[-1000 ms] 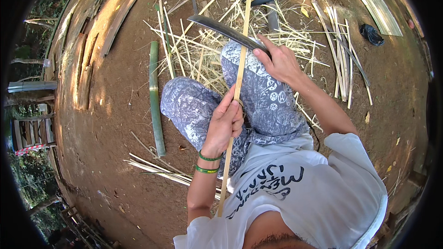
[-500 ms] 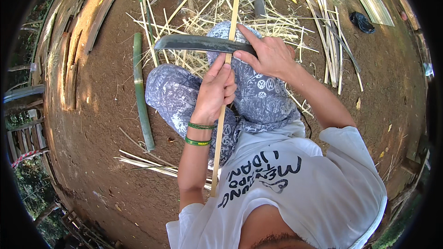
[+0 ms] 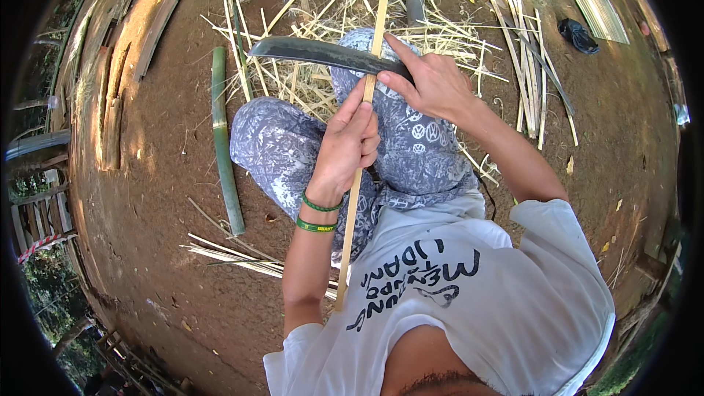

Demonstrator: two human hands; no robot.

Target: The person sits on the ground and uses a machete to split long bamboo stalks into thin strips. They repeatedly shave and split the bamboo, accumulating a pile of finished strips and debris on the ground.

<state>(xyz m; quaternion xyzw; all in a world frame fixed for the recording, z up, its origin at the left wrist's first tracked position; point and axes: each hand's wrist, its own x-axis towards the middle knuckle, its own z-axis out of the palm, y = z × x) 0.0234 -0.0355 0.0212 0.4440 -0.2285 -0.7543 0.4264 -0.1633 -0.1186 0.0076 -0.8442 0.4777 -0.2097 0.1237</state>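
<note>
A long, pale bamboo strip (image 3: 355,205) runs from my chest, over my lap, to beyond my knees. My left hand (image 3: 348,136) is closed around it just below the blade, thumb lying along the strip. In my right hand (image 3: 436,84) is a machete (image 3: 315,52), its dark, broad blade laid across the strip and its tip pointing left. The machete's handle is hidden in my palm. My right index finger stretches forward beside the strip, and the thumb rests near the base of the blade.
Thin bamboo shavings (image 3: 308,92) litter the ground past my knees. A green bamboo pole (image 3: 221,139) lies on my left, with split strips (image 3: 235,260) nearer me. More strips (image 3: 522,59) and a black plastic bag (image 3: 578,35) lie at the far right.
The machete has shifted slightly right, and its blade now slants more, with the handle end nearer me. The far end of the strip has swung a little to the right.
</note>
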